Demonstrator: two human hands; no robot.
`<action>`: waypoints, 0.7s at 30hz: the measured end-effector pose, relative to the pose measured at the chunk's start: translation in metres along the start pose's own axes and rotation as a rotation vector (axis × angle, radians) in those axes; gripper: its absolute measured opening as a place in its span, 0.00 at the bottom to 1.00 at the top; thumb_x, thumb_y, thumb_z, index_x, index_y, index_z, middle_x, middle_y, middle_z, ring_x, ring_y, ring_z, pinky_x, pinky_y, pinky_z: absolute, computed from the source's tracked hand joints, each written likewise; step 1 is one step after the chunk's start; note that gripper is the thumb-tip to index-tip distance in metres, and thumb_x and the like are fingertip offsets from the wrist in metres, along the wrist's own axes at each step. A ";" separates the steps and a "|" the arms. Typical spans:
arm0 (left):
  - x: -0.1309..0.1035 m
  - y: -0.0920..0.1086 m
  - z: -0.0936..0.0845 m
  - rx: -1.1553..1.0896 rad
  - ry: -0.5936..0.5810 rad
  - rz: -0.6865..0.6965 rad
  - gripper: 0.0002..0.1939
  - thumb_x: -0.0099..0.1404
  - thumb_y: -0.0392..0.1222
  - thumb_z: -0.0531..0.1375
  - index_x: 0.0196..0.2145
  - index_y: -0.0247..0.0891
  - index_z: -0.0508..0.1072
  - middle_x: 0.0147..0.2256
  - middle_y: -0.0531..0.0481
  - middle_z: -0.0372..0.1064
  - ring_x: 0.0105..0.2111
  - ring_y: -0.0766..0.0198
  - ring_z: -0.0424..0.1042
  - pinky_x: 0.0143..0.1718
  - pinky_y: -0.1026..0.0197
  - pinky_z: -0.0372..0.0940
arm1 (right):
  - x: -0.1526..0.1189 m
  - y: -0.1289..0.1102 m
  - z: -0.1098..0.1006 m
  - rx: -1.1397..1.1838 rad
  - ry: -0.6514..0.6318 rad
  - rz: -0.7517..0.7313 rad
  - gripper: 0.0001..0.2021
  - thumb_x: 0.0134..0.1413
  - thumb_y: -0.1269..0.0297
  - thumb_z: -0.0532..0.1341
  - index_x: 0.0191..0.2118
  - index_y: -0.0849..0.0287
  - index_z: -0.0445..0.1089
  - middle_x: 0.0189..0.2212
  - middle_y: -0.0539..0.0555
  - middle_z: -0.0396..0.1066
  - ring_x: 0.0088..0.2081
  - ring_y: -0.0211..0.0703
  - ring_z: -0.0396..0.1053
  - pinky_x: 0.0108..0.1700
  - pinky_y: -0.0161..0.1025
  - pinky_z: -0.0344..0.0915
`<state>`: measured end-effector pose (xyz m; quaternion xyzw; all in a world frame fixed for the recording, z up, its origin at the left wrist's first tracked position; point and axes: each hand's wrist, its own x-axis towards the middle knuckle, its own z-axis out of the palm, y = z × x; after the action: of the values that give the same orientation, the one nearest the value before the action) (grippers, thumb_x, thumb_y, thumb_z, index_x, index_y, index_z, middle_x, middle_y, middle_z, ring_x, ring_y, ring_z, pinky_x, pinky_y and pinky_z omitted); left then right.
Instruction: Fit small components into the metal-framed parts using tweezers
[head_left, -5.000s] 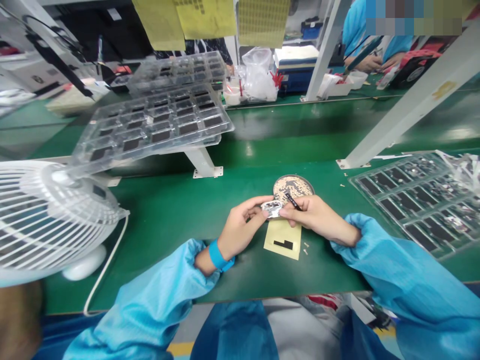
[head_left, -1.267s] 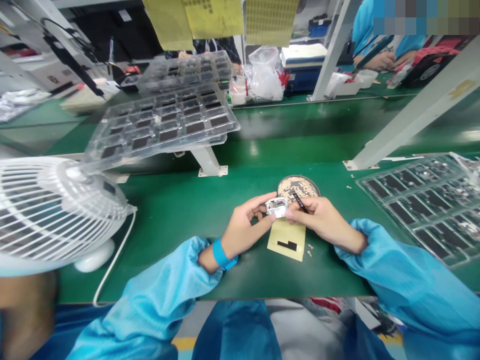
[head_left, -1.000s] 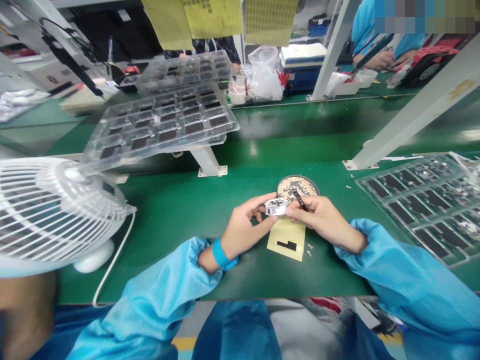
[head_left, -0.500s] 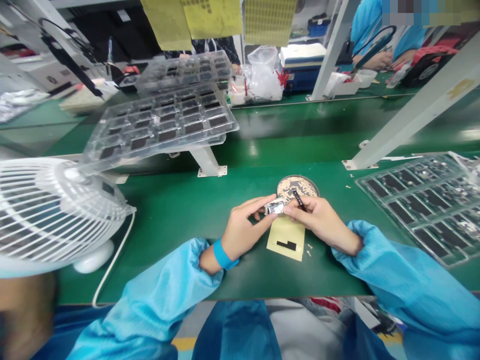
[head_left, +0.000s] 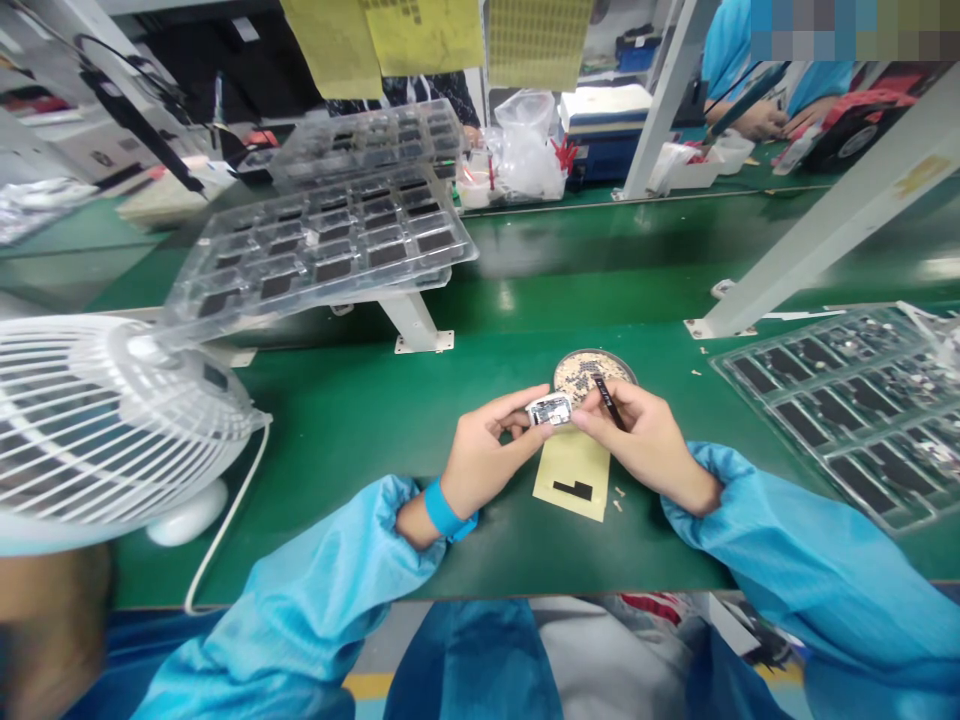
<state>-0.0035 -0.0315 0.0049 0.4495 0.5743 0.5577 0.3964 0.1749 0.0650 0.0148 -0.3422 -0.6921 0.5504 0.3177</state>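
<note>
My left hand (head_left: 480, 445) pinches a small white-edged electronic part (head_left: 550, 409), its circuit side facing me, between thumb and fingers. My right hand (head_left: 656, 450) holds black tweezers (head_left: 609, 404) with pale lettering, pointing up and away. The right thumb and fingertip also touch the right end of the part. Just behind the hands lies a round dish (head_left: 632, 368) of tiny beige and dark pieces. Below them is a yellow backing sheet (head_left: 551, 462) with a black stepped sticker (head_left: 574, 490) on it.
A white fan (head_left: 112, 430) with its cord stands at left. Clear trays (head_left: 322, 240) of dark parts rest on a raised support at the back left. Another parts tray (head_left: 847, 410) lies at right, near a slanted metal post (head_left: 825, 210). A co-worker's hands (head_left: 780, 115) show beyond.
The part has tilted slightly, so more of its circuit side shows. The tweezers in my right hand have shifted a little to the right. My left hand has barely moved.
</note>
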 end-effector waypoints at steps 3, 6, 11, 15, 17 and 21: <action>-0.001 0.000 0.001 -0.023 0.004 -0.001 0.25 0.59 0.43 0.70 0.55 0.38 0.77 0.40 0.45 0.79 0.35 0.62 0.74 0.41 0.59 0.70 | -0.001 -0.002 0.001 -0.028 0.023 0.006 0.15 0.51 0.53 0.71 0.34 0.59 0.71 0.24 0.47 0.61 0.25 0.35 0.59 0.27 0.34 0.61; -0.001 -0.001 0.001 -0.089 -0.035 -0.028 0.26 0.59 0.44 0.70 0.54 0.38 0.76 0.42 0.43 0.79 0.38 0.60 0.76 0.43 0.56 0.72 | -0.002 -0.002 0.001 0.025 0.040 -0.006 0.17 0.47 0.55 0.73 0.36 0.58 0.69 0.26 0.47 0.64 0.26 0.35 0.61 0.28 0.34 0.63; -0.001 -0.001 0.001 -0.169 -0.054 -0.066 0.26 0.58 0.44 0.71 0.54 0.37 0.76 0.42 0.42 0.79 0.40 0.57 0.77 0.45 0.54 0.73 | -0.002 -0.002 -0.003 -0.031 0.040 -0.051 0.14 0.51 0.55 0.71 0.37 0.59 0.73 0.26 0.49 0.64 0.25 0.35 0.60 0.27 0.35 0.62; -0.002 0.000 0.002 -0.218 -0.079 -0.080 0.25 0.58 0.43 0.72 0.53 0.37 0.77 0.43 0.42 0.79 0.42 0.56 0.77 0.47 0.54 0.73 | -0.001 -0.005 -0.004 -0.071 -0.036 -0.058 0.18 0.52 0.57 0.71 0.47 0.58 0.75 0.29 0.51 0.67 0.26 0.38 0.63 0.28 0.37 0.64; -0.003 0.001 0.003 -0.224 -0.082 -0.086 0.25 0.57 0.43 0.72 0.52 0.37 0.77 0.43 0.42 0.79 0.43 0.56 0.77 0.48 0.54 0.73 | -0.002 -0.006 -0.003 -0.085 -0.064 -0.070 0.17 0.53 0.58 0.70 0.46 0.58 0.75 0.28 0.51 0.68 0.30 0.42 0.67 0.30 0.39 0.66; -0.003 0.002 0.005 -0.257 -0.080 -0.099 0.25 0.57 0.42 0.72 0.52 0.36 0.77 0.43 0.42 0.79 0.44 0.56 0.77 0.48 0.54 0.73 | -0.003 -0.007 0.003 -0.076 -0.035 -0.053 0.15 0.53 0.56 0.70 0.44 0.58 0.75 0.27 0.52 0.69 0.33 0.46 0.70 0.32 0.41 0.68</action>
<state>0.0021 -0.0330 0.0060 0.3879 0.5035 0.5879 0.5004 0.1732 0.0594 0.0205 -0.3259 -0.7268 0.5210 0.3067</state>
